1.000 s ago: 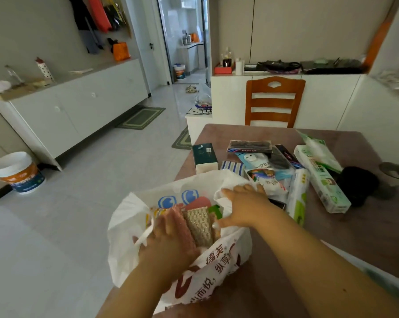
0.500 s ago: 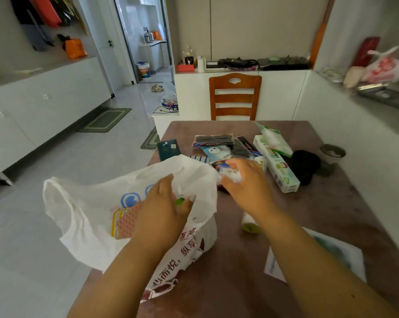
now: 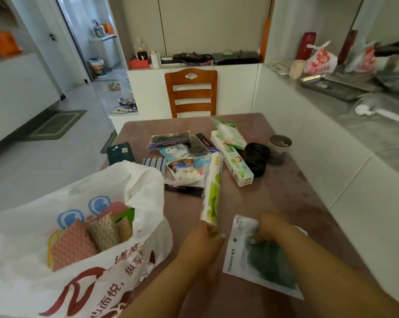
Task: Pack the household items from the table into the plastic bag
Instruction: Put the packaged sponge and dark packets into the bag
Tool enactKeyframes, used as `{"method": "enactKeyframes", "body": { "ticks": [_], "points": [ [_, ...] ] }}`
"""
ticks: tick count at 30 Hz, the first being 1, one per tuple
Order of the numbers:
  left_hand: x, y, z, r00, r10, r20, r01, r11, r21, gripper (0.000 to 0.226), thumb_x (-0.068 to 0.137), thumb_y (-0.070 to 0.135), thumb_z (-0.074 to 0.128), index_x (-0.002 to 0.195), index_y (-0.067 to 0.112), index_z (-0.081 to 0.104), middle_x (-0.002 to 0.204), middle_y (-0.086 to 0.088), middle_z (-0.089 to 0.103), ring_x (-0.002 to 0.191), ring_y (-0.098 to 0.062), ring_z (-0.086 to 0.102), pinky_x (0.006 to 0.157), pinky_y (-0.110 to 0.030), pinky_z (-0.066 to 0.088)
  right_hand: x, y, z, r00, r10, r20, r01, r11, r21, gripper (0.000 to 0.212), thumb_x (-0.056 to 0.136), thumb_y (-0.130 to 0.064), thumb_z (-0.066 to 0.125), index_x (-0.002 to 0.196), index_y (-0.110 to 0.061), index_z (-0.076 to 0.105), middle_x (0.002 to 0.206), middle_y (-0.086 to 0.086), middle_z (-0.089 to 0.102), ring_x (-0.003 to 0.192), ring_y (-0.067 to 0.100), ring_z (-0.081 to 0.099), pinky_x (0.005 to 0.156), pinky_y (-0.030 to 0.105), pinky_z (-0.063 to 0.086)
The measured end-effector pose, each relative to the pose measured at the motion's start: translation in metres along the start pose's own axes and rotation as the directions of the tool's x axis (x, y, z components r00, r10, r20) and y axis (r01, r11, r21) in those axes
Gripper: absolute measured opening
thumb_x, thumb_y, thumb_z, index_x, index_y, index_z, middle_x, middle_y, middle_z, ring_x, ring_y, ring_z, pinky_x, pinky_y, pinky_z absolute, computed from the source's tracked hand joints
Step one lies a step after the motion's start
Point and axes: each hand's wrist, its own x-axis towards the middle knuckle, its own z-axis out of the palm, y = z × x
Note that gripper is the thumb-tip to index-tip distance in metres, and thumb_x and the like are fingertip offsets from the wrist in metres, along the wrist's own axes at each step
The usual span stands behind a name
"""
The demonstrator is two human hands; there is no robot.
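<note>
**Roll and flat packet being picked up beside the bag**

The plastic bag [image 3: 63, 226] is slumped open at the table's near left edge; sponges [image 3: 86, 239] are seen inside it. Just right of the bag, the near end of a green-printed roll [image 3: 213, 187] is pinched by the left hand [image 3: 203, 246]. Further right of the bag, a flat white packet [image 3: 258, 255] is pressed under the right hand [image 3: 272, 228]; fingers blurred, grip cannot be told. Beyond the bag, more items are piled: a long box [image 3: 233, 159], snack pouches [image 3: 184, 171], a black bundle [image 3: 256, 157]. Step judged: grasping next items. Lifting and carrying left into the bag's mouth is called for next.
</note>
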Motion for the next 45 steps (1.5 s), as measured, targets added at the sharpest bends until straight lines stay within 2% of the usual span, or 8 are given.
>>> {"method": "enactKeyframes", "body": {
  "ticks": [6,12,16,21,25,30,38,45],
  "points": [
    [0.037,0.031,-0.005,0.995,-0.092,-0.024,0.080,0.949,-0.304,0.049,0.086,0.033,0.068,0.127,0.014,0.050,0.109,-0.002,0.061,0.074,-0.006,0.056,0.055,-0.015,0.045,-0.009,0.023,-0.061,0.957,-0.284,-0.065,0.285,0.863,0.417,0.007,0.083,-0.022,0.070,0.086,-0.025,0.064,0.078,-0.005,0.063,0.078,0.017,0.063,0.065,0.026,0.050],
    [0.074,0.082,-0.044,0.973,-0.232,0.004,0.154,0.633,-0.759,0.043,0.073,0.022,0.083,0.107,0.001,0.066,0.102,-0.014,0.073,0.090,-0.029,0.070,0.080,-0.041,0.059,0.036,-0.011,-0.131,0.930,-0.247,-0.272,0.279,-0.010,0.960,0.035,0.086,-0.017,0.068,0.117,-0.001,0.064,0.106,0.019,0.071,0.080,0.026,0.072,0.066,0.036,0.061],
    [0.115,0.122,-0.123,0.943,-0.232,-0.237,0.072,0.841,-0.537,0.040,0.080,0.011,0.074,0.116,-0.001,0.061,0.113,-0.017,0.068,0.100,-0.032,0.066,0.083,-0.040,0.057,0.080,-0.062,-0.167,0.942,-0.287,-0.175,0.093,-0.278,0.956,0.056,0.089,-0.057,0.049,0.113,-0.008,0.062,0.108,0.015,0.070,0.096,0.030,0.068,0.081,0.041,0.057],
    [0.149,0.118,-0.206,0.914,-0.231,-0.333,0.130,0.945,-0.299,0.045,0.083,0.012,0.072,0.123,0.004,0.052,0.114,-0.016,0.063,0.103,-0.036,0.063,0.092,-0.048,0.053,0.119,-0.136,-0.160,0.963,-0.147,-0.225,0.259,0.274,0.926,0.039,0.098,-0.037,0.043,0.101,-0.001,0.056,0.085,0.013,0.057,0.074,0.025,0.054,0.075,0.039,0.053],
    [0.171,0.078,-0.238,0.895,-0.345,-0.281,0.268,0.922,-0.280,0.047,0.086,0.006,0.067,0.129,-0.004,0.051,0.126,-0.022,0.059,0.114,-0.042,0.057,0.101,-0.055,0.045,0.130,-0.173,-0.135,0.907,-0.331,-0.261,0.417,0.792,0.445,0.030,0.098,-0.024,0.046,0.120,-0.005,0.056,0.113,0.020,0.061,0.083,0.026,0.060,0.069,0.030,0.048],
    [0.191,0.050,-0.245,0.877,-0.437,-0.198,0.321,0.841,-0.434,0.044,0.095,0.007,0.056,0.137,-0.002,0.043,0.129,-0.020,0.057,0.113,-0.039,0.056,0.096,-0.052,0.045,0.147,-0.199,-0.106,0.942,-0.249,-0.227,0.331,0.805,0.492,0.054,0.088,-0.046,0.058,0.131,-0.014,0.054,0.133,0.008,0.055,0.118,0.028,0.056,0.098,0.034,0.047],
    [0.232,0.046,-0.247,0.946,-0.270,-0.180,0.150,0.854,-0.498,0.042,0.097,-0.004,0.045,0.138,0.007,0.044,0.131,-0.019,0.056,0.104,-0.036,0.055,0.074,-0.047,0.050,0.165,-0.204,-0.120,0.983,-0.145,-0.113,0.178,0.903,0.392,0.045,0.094,-0.031,0.054,0.132,-0.007,0.050,0.130,0.011,0.057,0.118,0.026,0.056,0.085,0.029,0.044],
    [0.259,0.035,-0.260,0.956,-0.203,-0.212,0.062,0.846,-0.529,0.045,0.100,0.003,0.041,0.141,0.020,0.042,0.131,-0.016,0.055,0.110,-0.037,0.057,0.062,-0.042,0.052,0.160,-0.175,-0.158,0.969,0.015,-0.247,0.185,0.621,0.761,0.027,0.096,-0.025,0.049,0.102,-0.006,0.065,0.096,0.013,0.067,0.088,0.030,0.064,0.079,0.035,0.053]
  ]
}}
